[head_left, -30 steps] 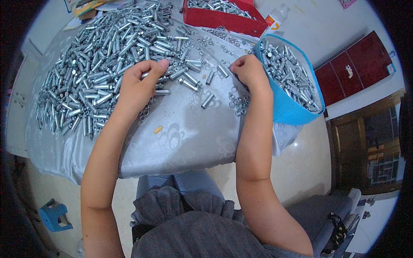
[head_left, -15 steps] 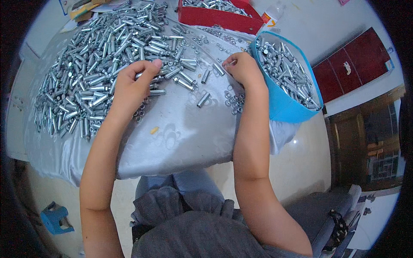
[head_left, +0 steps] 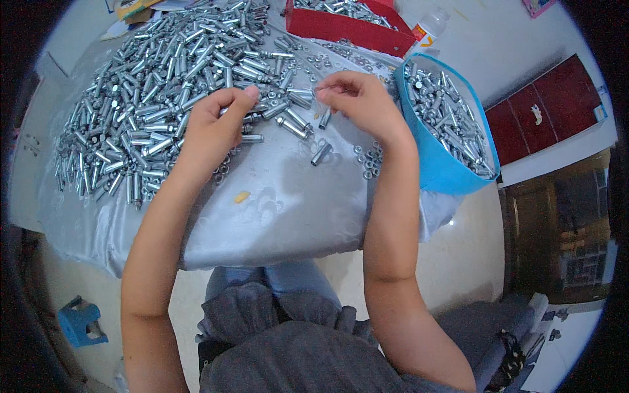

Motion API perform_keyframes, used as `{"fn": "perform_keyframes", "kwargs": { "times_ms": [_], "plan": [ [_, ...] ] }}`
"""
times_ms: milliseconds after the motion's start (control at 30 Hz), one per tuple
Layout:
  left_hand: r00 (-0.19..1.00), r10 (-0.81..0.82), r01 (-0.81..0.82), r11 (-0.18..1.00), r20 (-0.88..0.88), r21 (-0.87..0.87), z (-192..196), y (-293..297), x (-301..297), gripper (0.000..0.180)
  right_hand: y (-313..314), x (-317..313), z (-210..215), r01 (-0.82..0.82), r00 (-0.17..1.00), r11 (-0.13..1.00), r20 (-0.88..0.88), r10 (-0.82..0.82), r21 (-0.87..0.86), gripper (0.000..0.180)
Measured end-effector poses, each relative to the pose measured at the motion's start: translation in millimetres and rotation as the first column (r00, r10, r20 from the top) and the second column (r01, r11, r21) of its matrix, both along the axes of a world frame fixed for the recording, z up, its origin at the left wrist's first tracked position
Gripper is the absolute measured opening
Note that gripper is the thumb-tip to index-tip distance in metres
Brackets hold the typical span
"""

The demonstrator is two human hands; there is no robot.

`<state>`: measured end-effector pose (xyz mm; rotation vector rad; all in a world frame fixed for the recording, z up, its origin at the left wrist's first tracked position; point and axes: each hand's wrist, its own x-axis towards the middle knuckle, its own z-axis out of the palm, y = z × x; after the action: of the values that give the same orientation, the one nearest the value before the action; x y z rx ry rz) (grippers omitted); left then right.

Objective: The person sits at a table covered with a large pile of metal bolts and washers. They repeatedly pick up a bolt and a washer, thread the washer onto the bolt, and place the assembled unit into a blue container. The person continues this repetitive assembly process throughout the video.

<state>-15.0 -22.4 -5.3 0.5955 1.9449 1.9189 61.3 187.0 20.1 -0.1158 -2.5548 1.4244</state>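
My left hand [head_left: 219,121] is closed, thumb against curled fingers, at the right side of a large heap of silvery expansion bolts [head_left: 157,92]. What it grips, if anything, is hidden. My right hand [head_left: 363,105] pinches thumb and forefinger together above the cloth. Anything between those fingertips is too small to make out. Just below them a short metal sleeve [head_left: 324,119] lies on the table, and another sleeve [head_left: 321,154] rests nearer me. Beside my right wrist is a small cluster of nuts or washers [head_left: 371,160].
A blue bin [head_left: 458,180] full of bolts stands right of my right hand. Behind are a red box [head_left: 347,29] of metal parts and a plastic bottle [head_left: 430,27]. A silvery cloth [head_left: 275,229] covers the table; a small yellowish piece [head_left: 242,197] lies on it.
My right hand has moved left, away from the blue bin and toward my left hand. My left hand keeps its closed pose by the heap. The whole view has shifted slightly.
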Motion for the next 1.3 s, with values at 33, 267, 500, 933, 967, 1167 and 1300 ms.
{"fn": "perform_keyframes", "kwargs": {
  "times_ms": [33, 267, 500, 933, 967, 1167, 1300],
  "plan": [
    [1.000, -0.013, 0.013, 1.000, -0.003, 0.007, -1, 1, 0, 0.029, -7, -1, 1, -0.075, 0.997, 0.996, 0.009, 0.076, -0.047, 0.017],
    [0.998, -0.061, 0.059, 0.997, -0.035, -0.052, 1, 1, 4, 0.027, -34, -4, 7, -0.280, 0.949, 0.915, 0.061, 0.309, -0.289, 0.017],
    [0.996, -0.086, 0.086, 0.996, -0.020, -0.022, 3, 0, 5, 0.024, -47, -10, -3, -0.113, 0.994, 0.933, -0.043, 0.105, -0.341, 0.014],
    [0.999, -0.016, 0.016, 1.000, -0.035, 0.005, -1, 1, 3, 0.018, -63, -12, -5, -0.060, 0.996, 0.918, -0.085, 0.028, -0.391, 0.015],
    [0.999, -0.008, 0.009, 1.000, -0.042, 0.004, -1, 2, 3, 0.018, -64, -12, -6, -0.053, 0.995, 0.925, -0.096, 0.018, -0.375, 0.015],
    [0.973, 0.047, -0.038, 0.998, -0.227, 0.042, -4, 0, 0, 0.020, -69, -14, -20, 0.018, 0.969, 0.988, -0.241, -0.056, -0.156, 0.016],
    [0.978, 0.057, -0.059, 0.998, -0.201, -0.001, -1, 0, -1, 0.018, -74, -13, -20, 0.043, 0.962, 0.991, -0.261, -0.075, -0.125, 0.016]
  ]
}}
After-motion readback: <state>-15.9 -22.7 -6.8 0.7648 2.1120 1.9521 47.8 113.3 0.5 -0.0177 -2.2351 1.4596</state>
